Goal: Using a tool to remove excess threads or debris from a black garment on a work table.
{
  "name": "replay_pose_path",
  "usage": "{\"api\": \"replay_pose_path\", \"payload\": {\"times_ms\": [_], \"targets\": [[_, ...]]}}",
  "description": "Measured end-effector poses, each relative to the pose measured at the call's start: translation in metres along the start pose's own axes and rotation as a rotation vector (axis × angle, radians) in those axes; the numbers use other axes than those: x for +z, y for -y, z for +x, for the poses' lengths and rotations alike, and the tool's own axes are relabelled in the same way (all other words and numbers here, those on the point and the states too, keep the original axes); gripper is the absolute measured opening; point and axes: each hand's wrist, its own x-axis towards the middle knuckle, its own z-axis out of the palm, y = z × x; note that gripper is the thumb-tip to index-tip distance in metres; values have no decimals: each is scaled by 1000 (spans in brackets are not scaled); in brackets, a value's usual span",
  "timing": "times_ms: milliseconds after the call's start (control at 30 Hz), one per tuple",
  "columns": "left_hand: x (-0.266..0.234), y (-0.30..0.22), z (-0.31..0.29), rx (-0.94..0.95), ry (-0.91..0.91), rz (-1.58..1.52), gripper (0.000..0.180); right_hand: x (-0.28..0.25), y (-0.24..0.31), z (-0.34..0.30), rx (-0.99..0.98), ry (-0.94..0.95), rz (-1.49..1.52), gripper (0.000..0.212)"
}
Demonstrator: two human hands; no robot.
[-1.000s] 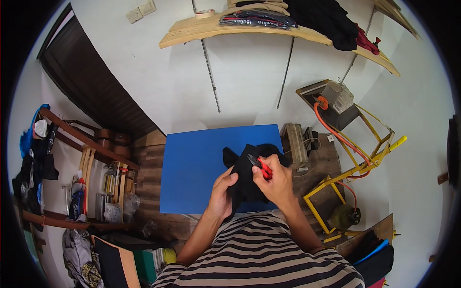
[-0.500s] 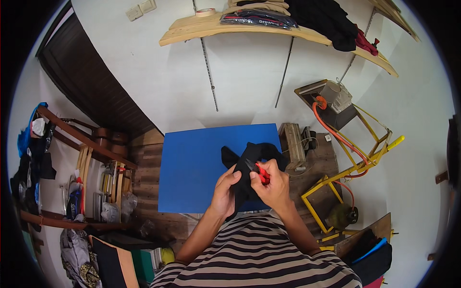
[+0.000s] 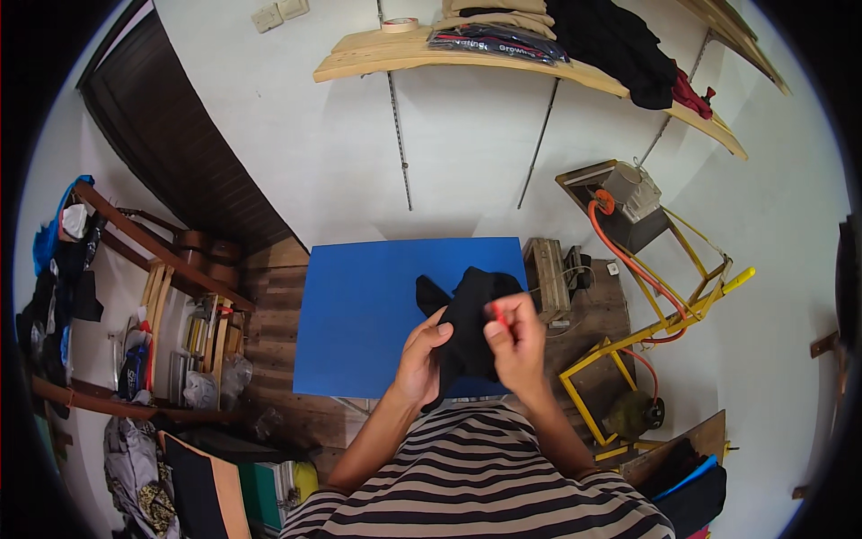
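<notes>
A piece of black cloth is bunched up over the near right part of a blue table. My left hand grips its left edge, the thumb pressed on top and the fingers behind. Closed at the cloth's right side, my right hand holds red-handled snips. Only a bit of red shows between the fingers, and motion blurs it. The blades cannot be made out now. A loose flap of the cloth sticks out to the far left.
A wooden crate stands right of the table. Beyond it is a yellow metal frame with an orange hose and a green gas cylinder. Racks with goods line the left. A wooden shelf holds folded clothes and tape.
The snips, with their dark blades showing over the cloth before, have turned and are mostly hidden in my right hand. The cloth's right part has shifted; my left hand keeps its grip.
</notes>
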Motion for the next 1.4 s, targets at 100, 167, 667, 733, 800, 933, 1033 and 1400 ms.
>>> {"api": "replay_pose_path", "payload": {"times_ms": [100, 167, 667, 733, 800, 933, 1033, 1400], "targets": [[-1, -1, -2, -22, -12, -12, 45, -11, 0, 17, 129, -72, 46, 29], [-3, -1, -2, -39, -1, -8, 46, -17, -1, 25, 195, -57, 16, 23], [-36, -16, -17, -119, -21, 471, 48, -17, -24, 41, 197, -37, -35, 26], [-32, -13, -18, -72, -48, 348, 52, -10, -27, 42, 172, -47, -49, 27], [-28, -12, -16, -58, -42, 287, 54, -5, -25, 43, 155, -48, -121, 23], [-23, -14, -12, 5, -41, 111, 54, -4, -8, 35, -3, -58, -129, 21], [-21, -16, -9, 12, -62, -11, 53, -2, 4, 23, -16, -3, -152, 27], [-21, -15, -3, -18, -52, 30, 47, 13, -3, 15, -79, 3, -411, 28]]}}
